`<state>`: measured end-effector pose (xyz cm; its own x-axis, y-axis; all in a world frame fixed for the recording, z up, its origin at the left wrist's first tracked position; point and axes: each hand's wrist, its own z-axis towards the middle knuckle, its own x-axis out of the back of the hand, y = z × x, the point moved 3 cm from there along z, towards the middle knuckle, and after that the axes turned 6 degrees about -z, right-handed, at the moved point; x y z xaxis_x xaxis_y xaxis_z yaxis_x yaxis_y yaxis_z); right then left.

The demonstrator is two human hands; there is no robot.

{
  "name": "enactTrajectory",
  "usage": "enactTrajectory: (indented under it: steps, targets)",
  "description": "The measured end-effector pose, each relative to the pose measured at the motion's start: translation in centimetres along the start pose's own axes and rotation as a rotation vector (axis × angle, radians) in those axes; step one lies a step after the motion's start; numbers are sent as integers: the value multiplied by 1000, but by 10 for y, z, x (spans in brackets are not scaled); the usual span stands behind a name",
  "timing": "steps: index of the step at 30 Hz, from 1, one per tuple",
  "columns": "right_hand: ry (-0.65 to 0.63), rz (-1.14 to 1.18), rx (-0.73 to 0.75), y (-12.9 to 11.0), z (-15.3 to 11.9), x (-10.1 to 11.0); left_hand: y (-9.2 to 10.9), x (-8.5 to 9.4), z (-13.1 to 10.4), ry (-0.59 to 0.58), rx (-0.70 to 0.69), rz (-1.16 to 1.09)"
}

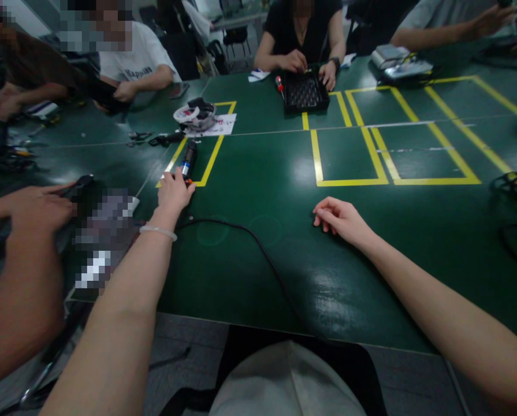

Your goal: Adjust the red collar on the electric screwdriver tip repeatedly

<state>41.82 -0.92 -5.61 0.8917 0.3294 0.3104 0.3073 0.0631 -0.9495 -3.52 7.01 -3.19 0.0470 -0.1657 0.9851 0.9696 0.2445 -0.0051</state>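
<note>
My left hand (174, 190), with a pale bangle at the wrist, reaches over the near end of a black cylindrical tool (189, 159) with a blue-silver band and an orange-red tip. The tool lies inside a yellow-taped outline (214, 159) on the green table (241, 260). My fingers are bent around that end, and the contact is partly hidden by the hand. Resting on the table right of centre, my right hand (337, 219) has loosely curled fingers and holds nothing visible.
A black cable (258, 240) curves across the table between my arms. Beyond are a tape roll (189, 115) on paper, a black tray (305, 92) at a person's hands and a red screwdriver (279, 85). Another person's hand (44, 202) is at the left.
</note>
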Motion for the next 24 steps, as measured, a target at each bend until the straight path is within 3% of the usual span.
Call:
enactTrajectory:
  steps: [10, 19, 24]
  targets:
    - [7, -7, 4, -2, -1, -1, 30, 8, -33, 33, 29, -61]
    - [26, -49, 22, -3, -1, 0, 91, 26, -89, -57, -29, -59]
    - [129, -236, 157, -12, -6, -1, 128, 37, -121, -90, -155, -62]
